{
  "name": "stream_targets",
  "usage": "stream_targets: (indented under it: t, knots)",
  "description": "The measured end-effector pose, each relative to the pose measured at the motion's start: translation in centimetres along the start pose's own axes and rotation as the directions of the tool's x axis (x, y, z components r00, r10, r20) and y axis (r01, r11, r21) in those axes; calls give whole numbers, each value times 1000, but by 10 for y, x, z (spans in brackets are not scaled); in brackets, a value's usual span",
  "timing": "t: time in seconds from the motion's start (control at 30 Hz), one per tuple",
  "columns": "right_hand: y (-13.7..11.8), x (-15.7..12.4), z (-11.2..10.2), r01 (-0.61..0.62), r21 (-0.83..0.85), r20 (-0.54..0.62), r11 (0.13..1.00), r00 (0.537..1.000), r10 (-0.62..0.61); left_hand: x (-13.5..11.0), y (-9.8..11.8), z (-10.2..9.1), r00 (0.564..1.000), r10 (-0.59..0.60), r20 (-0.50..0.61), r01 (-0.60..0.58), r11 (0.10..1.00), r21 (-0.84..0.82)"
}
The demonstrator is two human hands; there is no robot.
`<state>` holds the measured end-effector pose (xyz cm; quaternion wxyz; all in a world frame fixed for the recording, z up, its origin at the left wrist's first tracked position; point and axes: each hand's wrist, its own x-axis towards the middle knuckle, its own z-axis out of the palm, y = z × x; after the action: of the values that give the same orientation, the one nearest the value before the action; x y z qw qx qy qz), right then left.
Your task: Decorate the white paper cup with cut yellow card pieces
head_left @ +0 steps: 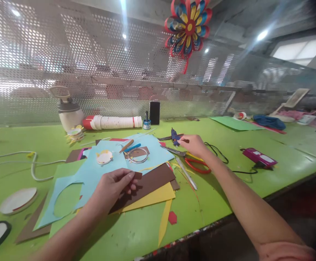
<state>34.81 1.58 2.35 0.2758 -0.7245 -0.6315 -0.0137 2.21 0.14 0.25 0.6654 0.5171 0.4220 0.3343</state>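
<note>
My left hand [117,186] pinches a small brown piece of paper [138,175] between thumb and fingers, above a brown sheet [155,181]. My right hand [193,143] has its fingers closed at a blue glue gun [175,137]; the grip is partly hidden. Just in front of that hand lie scissors with red handles [198,166] and a slim silver tool [186,173]. Light blue paper [158,145] spreads beyond my left hand, bearing a wire-like ring [138,155], a small white disc with yellow edging [104,157] and a blue pen-like tool [132,147].
Yellow paper [147,199] and a red scrap [172,217] lie near the table's front edge. A purple device [259,158] with a cord sits at right. White discs [19,200] are at left. Behind stand a stack of white cups [117,122], a small bottle [146,124] and a perforated screen [106,72].
</note>
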Motion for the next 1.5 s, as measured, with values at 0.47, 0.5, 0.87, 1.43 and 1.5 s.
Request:
stream_targets:
  t: [0.47,0.5,0.87,1.43,1.5]
  knots:
    - [32,5,-2,12,-212,242,977,969,41,0,2,2,995,50,-82,-45,997,65]
    - [34,6,-2,24,-246,258,969,965,41,0,2,2,995,47,-92,-43,998,45]
    - [58,50,22,36,-424,202,905,978,55,1,3,-2,993,90,-72,-88,996,30]
    - [38,39,-25,-31,340,-12,940,999,37,9,4,-6,988,135,-75,-139,989,-45]
    - [12,21,-38,22,465,32,885,999,-42,10,5,-8,986,141,-88,-149,983,-102]
